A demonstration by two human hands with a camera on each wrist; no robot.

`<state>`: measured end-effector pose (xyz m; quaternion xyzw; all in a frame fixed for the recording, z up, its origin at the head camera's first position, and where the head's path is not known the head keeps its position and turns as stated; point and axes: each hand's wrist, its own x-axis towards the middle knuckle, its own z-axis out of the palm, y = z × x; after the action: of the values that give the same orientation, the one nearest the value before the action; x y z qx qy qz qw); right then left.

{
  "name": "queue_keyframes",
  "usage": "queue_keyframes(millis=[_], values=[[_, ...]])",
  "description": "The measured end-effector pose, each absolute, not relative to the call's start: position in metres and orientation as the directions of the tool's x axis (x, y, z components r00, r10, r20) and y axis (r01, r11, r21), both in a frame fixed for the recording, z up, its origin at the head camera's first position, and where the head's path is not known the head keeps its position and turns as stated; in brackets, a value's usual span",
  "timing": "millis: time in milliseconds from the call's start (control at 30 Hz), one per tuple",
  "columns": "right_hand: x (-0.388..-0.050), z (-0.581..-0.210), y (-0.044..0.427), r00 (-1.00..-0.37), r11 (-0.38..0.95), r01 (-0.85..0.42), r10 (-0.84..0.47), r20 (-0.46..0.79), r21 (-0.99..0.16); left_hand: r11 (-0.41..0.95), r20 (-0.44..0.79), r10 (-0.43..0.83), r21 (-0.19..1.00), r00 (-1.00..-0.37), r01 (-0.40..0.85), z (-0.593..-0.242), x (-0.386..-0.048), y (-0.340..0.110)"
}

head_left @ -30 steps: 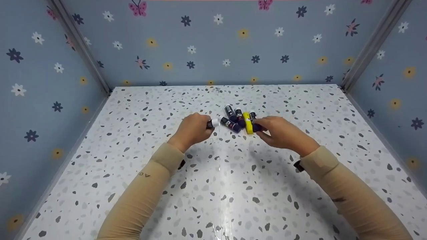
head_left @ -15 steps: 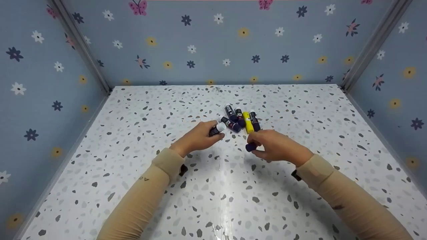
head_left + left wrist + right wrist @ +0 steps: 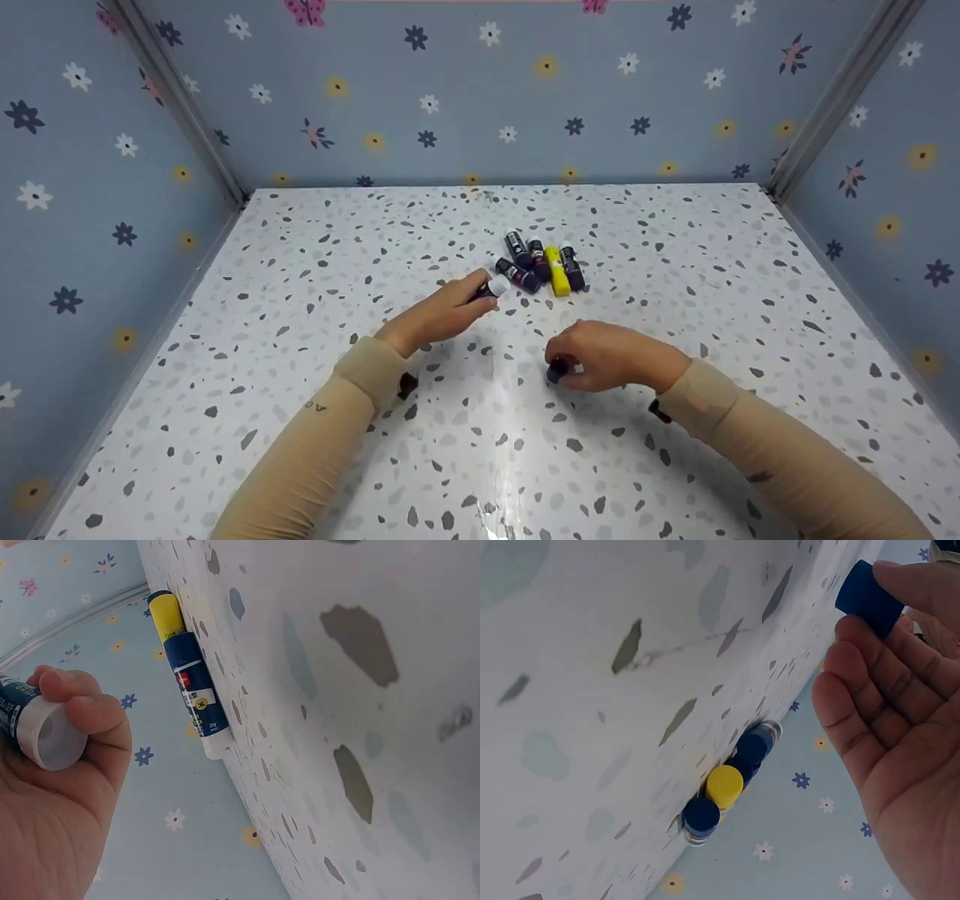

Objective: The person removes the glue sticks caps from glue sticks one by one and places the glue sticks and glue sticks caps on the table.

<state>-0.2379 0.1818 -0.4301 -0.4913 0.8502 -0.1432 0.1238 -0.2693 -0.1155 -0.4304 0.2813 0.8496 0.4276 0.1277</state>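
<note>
In the head view my left hand (image 3: 444,309) grips a dark blue glue stick (image 3: 489,289), its white end pointing out past the thumb. The left wrist view shows fingers curled round that stick, its hollow-looking whitish end (image 3: 60,739) facing the camera. My right hand (image 3: 604,356) is nearer to me, pinching a short dark blue cylinder (image 3: 870,600) like a glue stick cap between thumb and fingers. Whether more of it is hidden by the hand, I cannot tell. Beyond both hands lie several dark blue glue sticks (image 3: 572,270) and a yellow one (image 3: 557,271).
The white speckled table (image 3: 375,225) carries the cluster of glue sticks right of its middle, close together. A blue flowered panel (image 3: 465,97) stands along the back, with similar panels at left and right.
My right hand has drawn back from the glue sticks toward me, bringing the dark blue cylinder. My left hand has turned and shifted slightly right, still gripping its glue stick.
</note>
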Motion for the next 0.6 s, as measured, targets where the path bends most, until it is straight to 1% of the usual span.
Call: queue_keyframes(millis=[100, 300, 600], values=[[-0.2364, -0.4344, 0.1804, -0.474, 0.468, -0.797, -0.876, -0.085, -0.382, 0.448, 0.027, 0.595, 0.818, -0.803, 0.36, -0.4306, -0.2668, -0.1159], [-0.234, -0.4391, 0.1807, -0.49, 0.491, -0.769, -0.864, -0.116, -0.41, 0.403, 0.026, 0.61, 0.85, -0.792, 0.339, -0.4328, -0.2642, -0.1146], [-0.2339, -0.4407, 0.1824, -0.51, 0.522, -0.734, -0.846, -0.154, -0.435, 0.363, 0.072, 0.637, 0.851, -0.768, 0.38, -0.4318, -0.2638, -0.1135]])
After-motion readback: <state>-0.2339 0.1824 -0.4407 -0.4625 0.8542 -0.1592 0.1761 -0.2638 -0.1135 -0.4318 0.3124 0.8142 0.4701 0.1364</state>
